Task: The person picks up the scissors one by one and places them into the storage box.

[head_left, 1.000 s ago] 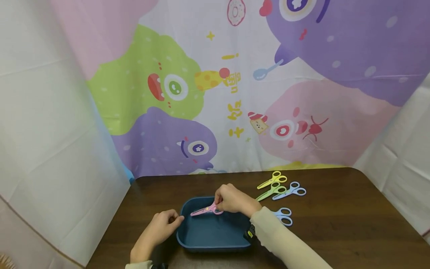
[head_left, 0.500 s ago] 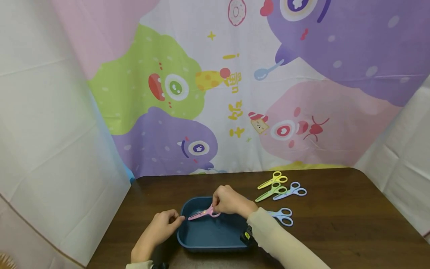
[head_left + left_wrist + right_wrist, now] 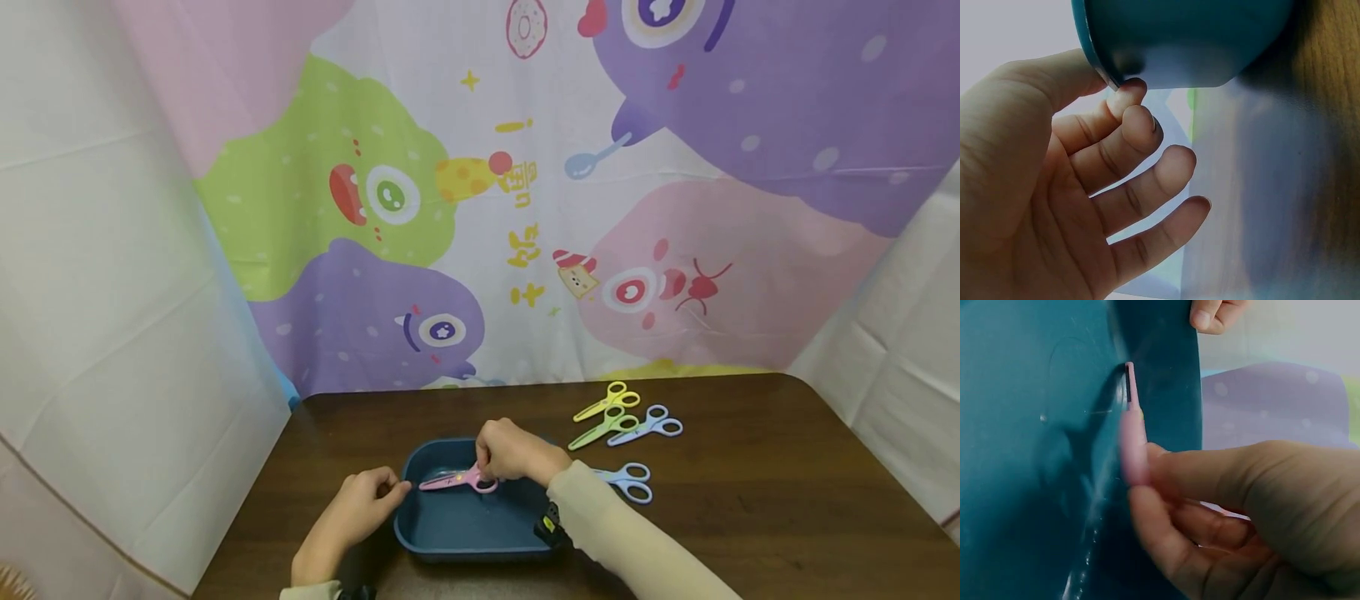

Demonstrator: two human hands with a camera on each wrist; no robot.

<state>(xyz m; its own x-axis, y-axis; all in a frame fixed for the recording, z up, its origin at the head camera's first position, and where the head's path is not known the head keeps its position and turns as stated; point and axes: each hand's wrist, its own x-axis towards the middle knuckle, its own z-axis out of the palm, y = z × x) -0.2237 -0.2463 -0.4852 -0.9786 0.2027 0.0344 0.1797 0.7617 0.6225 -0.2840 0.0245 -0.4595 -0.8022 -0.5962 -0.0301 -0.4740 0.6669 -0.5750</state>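
Note:
A pair of pink scissors (image 3: 448, 481) is inside a dark blue rectangular tray (image 3: 480, 553), pinched at the handle loops by my right hand (image 3: 517, 450). In the right wrist view the scissors (image 3: 1134, 440) appear edge-on between thumb and finger, blades toward the tray's end wall, with a shadow on the tray floor. Whether they touch the floor I cannot tell. At the tray's left end, my left hand (image 3: 356, 512) pinches the rim. The left wrist view puts thumb and index fingertip on either side of the tray wall (image 3: 1179, 50), the other fingers loosely bent.
Right of the tray, yellow scissors (image 3: 606, 402), green scissors (image 3: 603, 427) and blue scissors (image 3: 645, 426) lie close together. Another blue pair (image 3: 633, 483) lies nearer, partly behind the right sleeve (image 3: 630, 533). The brown table (image 3: 765, 492) meets a printed cloth (image 3: 525, 333) at the back.
My right hand has shifted slightly left and lower within the tray, bringing the pink scissors along and turning them more level. My left hand stays at the rim.

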